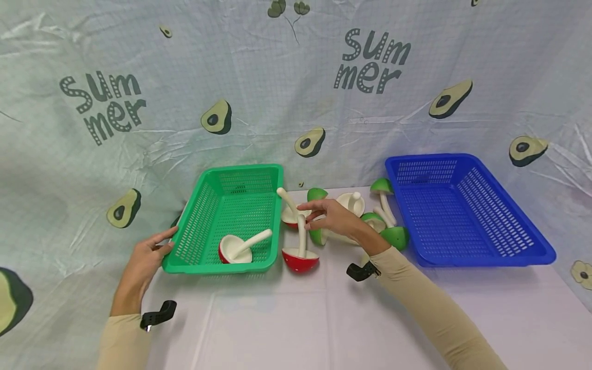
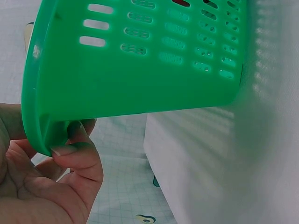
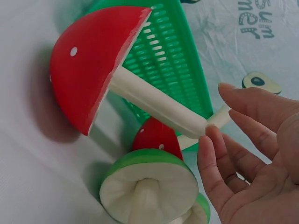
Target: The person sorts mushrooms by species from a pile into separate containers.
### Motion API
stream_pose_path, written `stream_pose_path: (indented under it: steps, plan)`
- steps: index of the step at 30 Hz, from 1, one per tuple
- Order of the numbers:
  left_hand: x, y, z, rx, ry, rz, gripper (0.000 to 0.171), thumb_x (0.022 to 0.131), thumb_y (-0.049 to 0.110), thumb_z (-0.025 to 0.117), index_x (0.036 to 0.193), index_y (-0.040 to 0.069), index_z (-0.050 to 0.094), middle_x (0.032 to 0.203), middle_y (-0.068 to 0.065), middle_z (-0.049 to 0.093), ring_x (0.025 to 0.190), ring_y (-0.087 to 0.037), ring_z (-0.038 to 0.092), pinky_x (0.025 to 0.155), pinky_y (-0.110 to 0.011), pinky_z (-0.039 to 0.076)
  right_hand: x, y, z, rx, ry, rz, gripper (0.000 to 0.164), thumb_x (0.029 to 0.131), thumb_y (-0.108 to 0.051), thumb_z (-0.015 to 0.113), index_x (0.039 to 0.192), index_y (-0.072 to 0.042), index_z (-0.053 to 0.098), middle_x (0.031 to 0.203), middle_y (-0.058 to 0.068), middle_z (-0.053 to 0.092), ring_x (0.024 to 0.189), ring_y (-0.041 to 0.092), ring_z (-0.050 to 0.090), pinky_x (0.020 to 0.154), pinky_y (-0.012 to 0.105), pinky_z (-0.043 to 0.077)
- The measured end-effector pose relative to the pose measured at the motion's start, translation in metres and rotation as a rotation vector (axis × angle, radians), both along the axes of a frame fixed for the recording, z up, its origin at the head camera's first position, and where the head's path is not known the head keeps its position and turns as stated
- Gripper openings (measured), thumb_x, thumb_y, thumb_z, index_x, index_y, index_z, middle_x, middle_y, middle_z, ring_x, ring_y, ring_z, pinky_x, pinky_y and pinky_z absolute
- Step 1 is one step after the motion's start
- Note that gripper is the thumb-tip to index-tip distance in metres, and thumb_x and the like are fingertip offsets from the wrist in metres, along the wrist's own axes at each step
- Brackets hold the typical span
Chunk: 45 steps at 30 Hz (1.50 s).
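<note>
At the left, my left hand grips the rim of a green basket, thumb and fingers about its edge in the left wrist view. Inside that basket lies a toy mushroom with a red cap and white stem. My right hand is over the mushrooms between the baskets. Its fingertips are right at the stem end of a red-capped mushroom standing cap down, while the thumb is spread apart from the fingers. Behind it, another red-capped mushroom leans its stem on the green basket's side.
Several green-capped mushrooms lie in a loose group, partly hidden under my right forearm. A blue basket stands to the right. Behind everything hangs a patterned cloth; white cloth covers the table.
</note>
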<state>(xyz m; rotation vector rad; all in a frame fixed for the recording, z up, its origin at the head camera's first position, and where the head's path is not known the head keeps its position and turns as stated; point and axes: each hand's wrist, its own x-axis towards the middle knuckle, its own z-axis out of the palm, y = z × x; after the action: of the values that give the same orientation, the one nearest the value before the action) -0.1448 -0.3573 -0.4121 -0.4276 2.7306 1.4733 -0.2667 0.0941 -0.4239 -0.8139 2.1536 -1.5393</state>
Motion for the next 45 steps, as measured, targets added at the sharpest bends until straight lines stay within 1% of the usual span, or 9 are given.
stream_pose_path:
  steps: [5, 10, 15, 21, 26, 31, 35, 40, 45]
  plan:
    - [0.000, 0.000, -0.001, -0.001, 0.007, -0.001, 0.050, 0.108, 0.021, 0.049, 0.156, 0.013, 0.040, 0.137, -0.026, 0.051, 0.089, -0.003, 0.058, 0.072, -0.020, 0.051, -0.001, -0.001, -0.006, 0.027, 0.002, 0.012, 0.053, 0.092, -0.007, 0.074, 0.142, -0.001, 0.058, 0.117, 0.018, 0.069, 0.104, 0.024, 0.066, 0.087, 0.028, 0.053]
    - [0.000, 0.000, -0.001, -0.011, 0.002, 0.004, 0.050, 0.108, 0.022, 0.050, 0.156, 0.013, 0.041, 0.137, -0.026, 0.051, 0.090, -0.004, 0.058, 0.072, -0.019, 0.050, 0.000, -0.001, -0.007, 0.035, -0.002, 0.010, 0.048, 0.093, -0.005, 0.072, 0.139, 0.001, 0.060, 0.117, 0.018, 0.070, 0.103, 0.023, 0.067, 0.086, 0.027, 0.054]
    - [0.000, 0.000, -0.003, -0.016, -0.001, 0.007, 0.050, 0.108, 0.022, 0.049, 0.156, 0.014, 0.040, 0.141, -0.026, 0.050, 0.091, -0.004, 0.057, 0.073, -0.018, 0.049, 0.002, 0.000, -0.004, 0.052, 0.059, -0.001, 0.042, 0.092, -0.009, 0.075, 0.133, 0.000, 0.065, 0.118, 0.011, 0.070, 0.104, 0.024, 0.065, 0.086, 0.030, 0.053]
    - [0.000, -0.001, -0.004, 0.002, 0.012, 0.003, 0.050, 0.108, 0.021, 0.048, 0.157, 0.013, 0.040, 0.140, -0.027, 0.050, 0.089, -0.001, 0.058, 0.073, -0.019, 0.051, 0.007, 0.005, -0.001, 0.074, 0.112, -0.025, 0.039, 0.090, -0.013, 0.078, 0.127, -0.003, 0.070, 0.107, 0.007, 0.070, 0.097, 0.021, 0.061, 0.083, 0.031, 0.050]
    - [0.000, -0.001, -0.004, 0.008, -0.007, 0.008, 0.050, 0.108, 0.022, 0.048, 0.157, 0.015, 0.039, 0.141, -0.026, 0.049, 0.089, -0.002, 0.058, 0.072, -0.019, 0.051, 0.013, 0.010, 0.002, 0.120, 0.087, 0.022, 0.034, 0.089, -0.015, 0.079, 0.123, -0.013, 0.074, 0.107, 0.008, 0.071, 0.101, 0.019, 0.060, 0.090, 0.037, 0.049]
    - [0.000, -0.001, -0.001, -0.006, -0.007, 0.001, 0.050, 0.109, 0.023, 0.048, 0.157, 0.015, 0.039, 0.139, -0.026, 0.050, 0.090, -0.003, 0.058, 0.072, -0.019, 0.050, 0.017, 0.016, 0.003, 0.181, 0.137, 0.097, 0.035, 0.087, -0.014, 0.080, 0.121, -0.017, 0.074, 0.106, 0.007, 0.072, 0.101, 0.017, 0.060, 0.095, 0.044, 0.046]
    - [0.000, -0.001, -0.001, -0.015, 0.014, -0.013, 0.049, 0.109, 0.022, 0.048, 0.156, 0.013, 0.040, 0.136, -0.028, 0.053, 0.088, -0.002, 0.059, 0.072, -0.019, 0.051, 0.019, 0.022, 0.001, 0.190, 0.148, 0.145, 0.036, 0.087, -0.016, 0.081, 0.122, -0.015, 0.073, 0.104, 0.009, 0.073, 0.099, 0.019, 0.063, 0.091, 0.038, 0.048]
    - [0.000, -0.002, -0.001, -0.011, 0.020, -0.020, 0.049, 0.108, 0.022, 0.049, 0.156, 0.013, 0.040, 0.135, -0.028, 0.054, 0.087, -0.001, 0.060, 0.072, -0.020, 0.051, 0.022, 0.029, -0.003, 0.156, 0.075, 0.181, 0.038, 0.086, -0.011, 0.080, 0.123, -0.004, 0.071, 0.104, 0.021, 0.071, 0.100, 0.021, 0.065, 0.090, 0.032, 0.051]
    - [0.001, -0.003, -0.001, -0.011, 0.019, -0.024, 0.050, 0.109, 0.023, 0.048, 0.157, 0.014, 0.040, 0.136, -0.027, 0.053, 0.088, -0.002, 0.059, 0.072, -0.020, 0.051, 0.023, 0.036, -0.004, 0.211, 0.049, 0.226, 0.040, 0.085, -0.005, 0.079, 0.122, 0.004, 0.068, 0.099, 0.011, 0.073, 0.097, 0.016, 0.066, 0.092, 0.036, 0.053]
